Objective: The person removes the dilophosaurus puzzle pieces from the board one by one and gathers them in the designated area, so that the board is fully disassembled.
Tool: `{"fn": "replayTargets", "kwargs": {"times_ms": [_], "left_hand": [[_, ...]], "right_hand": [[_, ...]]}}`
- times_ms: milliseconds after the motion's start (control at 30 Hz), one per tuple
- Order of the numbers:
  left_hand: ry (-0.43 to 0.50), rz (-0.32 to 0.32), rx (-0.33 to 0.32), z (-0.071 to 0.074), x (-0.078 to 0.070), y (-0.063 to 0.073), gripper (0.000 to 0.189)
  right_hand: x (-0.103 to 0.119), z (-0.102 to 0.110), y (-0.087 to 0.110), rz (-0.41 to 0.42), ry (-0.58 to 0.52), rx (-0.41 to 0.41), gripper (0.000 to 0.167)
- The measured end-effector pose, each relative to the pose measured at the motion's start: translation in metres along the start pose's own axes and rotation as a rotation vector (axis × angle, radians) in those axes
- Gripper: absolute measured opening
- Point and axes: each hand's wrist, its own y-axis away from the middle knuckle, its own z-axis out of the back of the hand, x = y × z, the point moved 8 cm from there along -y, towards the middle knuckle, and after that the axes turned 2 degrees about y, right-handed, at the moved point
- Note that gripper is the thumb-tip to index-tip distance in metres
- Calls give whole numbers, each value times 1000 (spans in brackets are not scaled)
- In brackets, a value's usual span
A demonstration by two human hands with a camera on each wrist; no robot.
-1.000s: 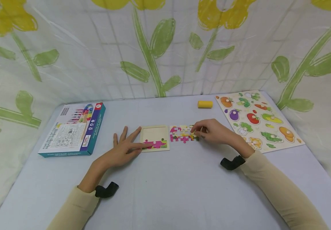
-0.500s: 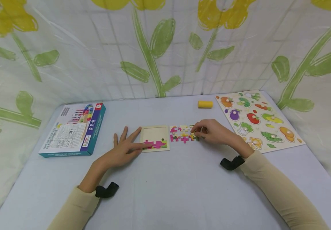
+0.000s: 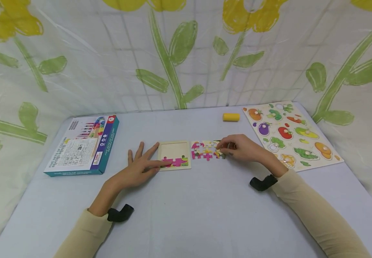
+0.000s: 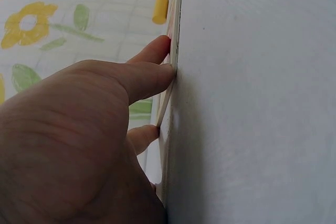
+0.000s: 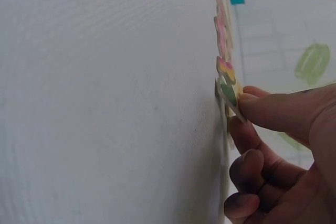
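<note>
My left hand [image 3: 135, 174] lies with fingers spread at the left side of a small square wooden puzzle tray [image 3: 173, 149]. Its index finger rests over a row of pink and green jigsaw pieces [image 3: 178, 162] along the tray's near edge. To the right of the tray is a patch of loose jigsaw pieces [image 3: 207, 156] in pink, yellow and green. At their right end, my right hand [image 3: 239, 147] pinches a jigsaw piece [image 5: 229, 94] between thumb and finger. In the right wrist view this green piece is tilted, one edge raised. The fingers partly hide the pieces beneath.
A flat boxed set [image 3: 76, 150] lies on the left of the white table [image 3: 186, 211]. A yellow cylinder [image 3: 231, 117] lies at the back. On the right is a board of vegetable pictures [image 3: 290, 138] with small knobs, close to the right wrist. A flowered curtain [image 3: 108, 71] hangs behind.
My right hand has shifted very slightly to the right, still at the right end of the loose pieces. The left hand and the tray have stayed in place.
</note>
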Motion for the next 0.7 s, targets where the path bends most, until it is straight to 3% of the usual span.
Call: {"fn": "replayTargets", "kwargs": {"times_ms": [700], "left_hand": [[-12,39,19,-1,2,0,39]], "right_hand": [[2,-4,-3,18,38,-10,17]]}}
